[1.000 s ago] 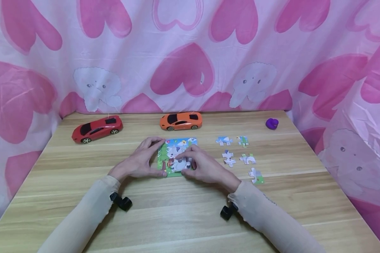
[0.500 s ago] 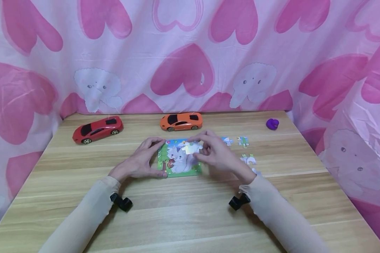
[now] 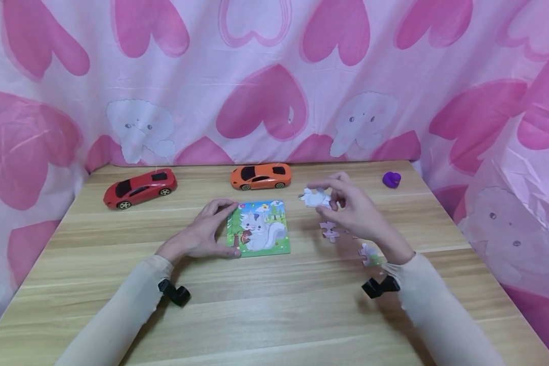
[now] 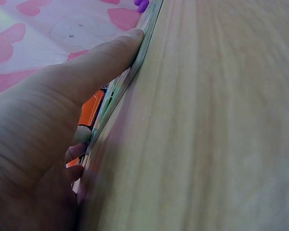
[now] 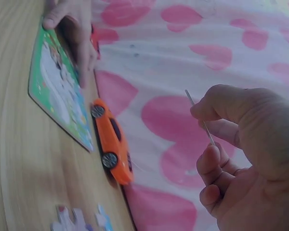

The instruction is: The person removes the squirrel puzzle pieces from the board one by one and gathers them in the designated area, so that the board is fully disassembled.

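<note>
Head view showed the right hand [image 3: 357, 213] pinching a puzzle piece [image 3: 314, 197] above the loose pieces [image 3: 330, 231]. The left hand [image 3: 201, 234], fingers relaxed, steadied the puzzle board [image 3: 258, 229]; best set down gently beside the others.

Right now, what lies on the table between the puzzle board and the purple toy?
In the head view, between the puzzle board and the purple toy is the right hand, pinching a puzzle piece above loose pieces.

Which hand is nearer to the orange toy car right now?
Left, narrowly. The left hand rests on the puzzle board's left edge, in front of the orange car; the right hand holds a puzzle piece off to the car's right.
</note>
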A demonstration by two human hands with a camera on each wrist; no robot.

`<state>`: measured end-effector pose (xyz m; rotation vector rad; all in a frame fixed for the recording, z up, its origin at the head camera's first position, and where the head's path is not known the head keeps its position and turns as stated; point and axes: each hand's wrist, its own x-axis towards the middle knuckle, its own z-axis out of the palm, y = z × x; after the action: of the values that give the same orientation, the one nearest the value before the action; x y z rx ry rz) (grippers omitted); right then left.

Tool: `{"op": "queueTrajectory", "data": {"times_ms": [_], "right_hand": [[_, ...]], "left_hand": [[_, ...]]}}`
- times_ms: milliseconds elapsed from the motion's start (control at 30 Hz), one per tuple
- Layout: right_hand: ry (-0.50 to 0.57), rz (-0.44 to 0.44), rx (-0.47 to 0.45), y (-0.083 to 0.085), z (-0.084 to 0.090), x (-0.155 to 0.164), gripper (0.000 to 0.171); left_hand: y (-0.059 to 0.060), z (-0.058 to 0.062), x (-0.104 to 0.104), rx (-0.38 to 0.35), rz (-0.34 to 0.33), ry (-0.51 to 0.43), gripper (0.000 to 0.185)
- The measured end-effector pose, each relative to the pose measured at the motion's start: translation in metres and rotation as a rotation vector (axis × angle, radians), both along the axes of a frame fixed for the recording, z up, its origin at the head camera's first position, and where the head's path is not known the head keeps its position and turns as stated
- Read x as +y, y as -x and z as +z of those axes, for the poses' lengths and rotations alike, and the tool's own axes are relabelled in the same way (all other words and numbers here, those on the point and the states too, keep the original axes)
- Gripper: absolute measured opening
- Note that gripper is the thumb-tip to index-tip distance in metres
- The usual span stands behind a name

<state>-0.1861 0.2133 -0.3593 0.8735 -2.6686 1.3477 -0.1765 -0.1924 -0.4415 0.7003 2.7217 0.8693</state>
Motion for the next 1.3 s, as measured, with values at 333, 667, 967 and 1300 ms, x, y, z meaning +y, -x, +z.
{"op": "queueTrajectory", "data": {"times_ms": [333, 667, 967, 1300], "right_hand": [[0.015, -0.038, 0.044, -0.011, 0.003, 0.036, 0.049], [-0.034, -0.025, 0.019, -0.026, -0.012, 0.058, 0.051], [-0.087, 0.072, -0.050, -0.039, -0.037, 0.072, 0.054], [-0.195, 0.069, -0.200, -0.041, -0.057, 0.074, 0.050]], "left_hand": [[0.001, 0.000, 0.000, -0.009, 0.003, -0.001, 0.133], [0.001, 0.001, 0.001, -0.003, -0.003, -0.001, 0.133], [0.001, 0.000, 0.001, -0.013, 0.001, 0.001, 0.132], [0.000, 0.000, 0.000, -0.015, 0.005, 0.002, 0.132]]}}
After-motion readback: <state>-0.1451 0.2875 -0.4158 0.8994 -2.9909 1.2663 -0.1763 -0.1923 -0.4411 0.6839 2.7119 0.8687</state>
